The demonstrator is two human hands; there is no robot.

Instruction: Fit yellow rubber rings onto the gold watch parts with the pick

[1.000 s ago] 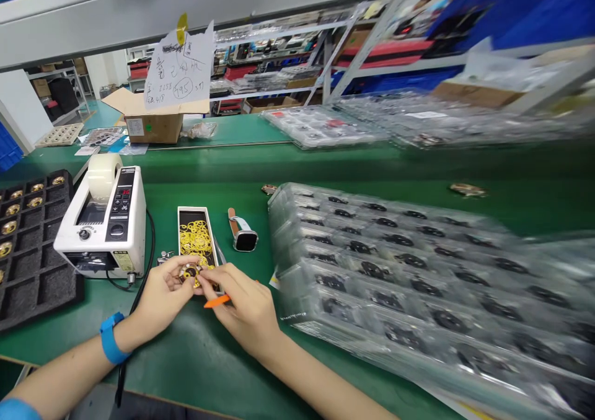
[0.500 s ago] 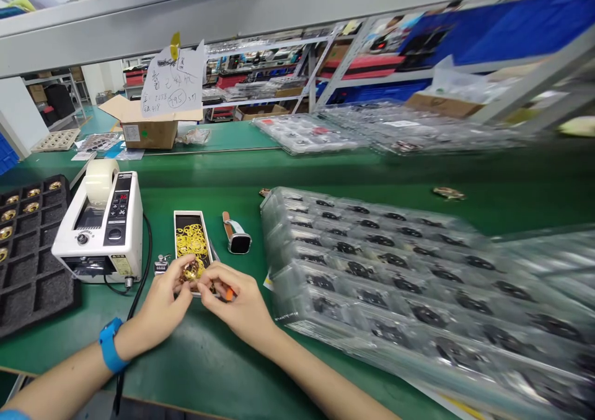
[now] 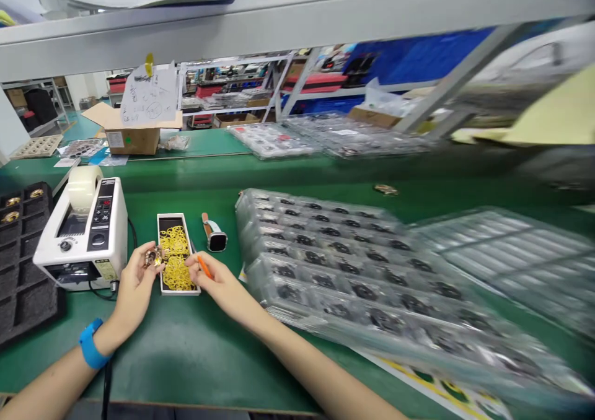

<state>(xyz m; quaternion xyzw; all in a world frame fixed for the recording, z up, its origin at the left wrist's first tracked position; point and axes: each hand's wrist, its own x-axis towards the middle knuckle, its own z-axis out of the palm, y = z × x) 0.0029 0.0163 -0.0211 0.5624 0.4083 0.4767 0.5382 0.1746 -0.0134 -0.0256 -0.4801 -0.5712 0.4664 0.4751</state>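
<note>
My left hand (image 3: pixel 132 293) is pinched around a small round gold watch part (image 3: pixel 152 257), at the left side of a narrow white box (image 3: pixel 160 281). Many thin yellow rings (image 3: pixel 179 270) lie loosely in that box. At its right side, my right hand (image 3: pixel 220 285) is closed on a slim orange-handled tool (image 3: pixel 204 266); the tool's tip is too small to make out. A smartwatch (image 3: pixel 216 241) with a pale strap lies just beyond the right hand. The two hands are apart.
A white tape dispenser (image 3: pixel 98 240) with a cable stands left, beside a black foam tray (image 3: pixel 28 284) holding several gold parts. Stacked clear plastic trays (image 3: pixel 334 259) of dark parts fill the right. A cardboard box (image 3: pixel 134 141) sits on the back shelf.
My hands have moved apart, the left carrying the gold part away from the right. More yellow rings and the orange tool now show. The whole view has shifted, with the scene sliding left.
</note>
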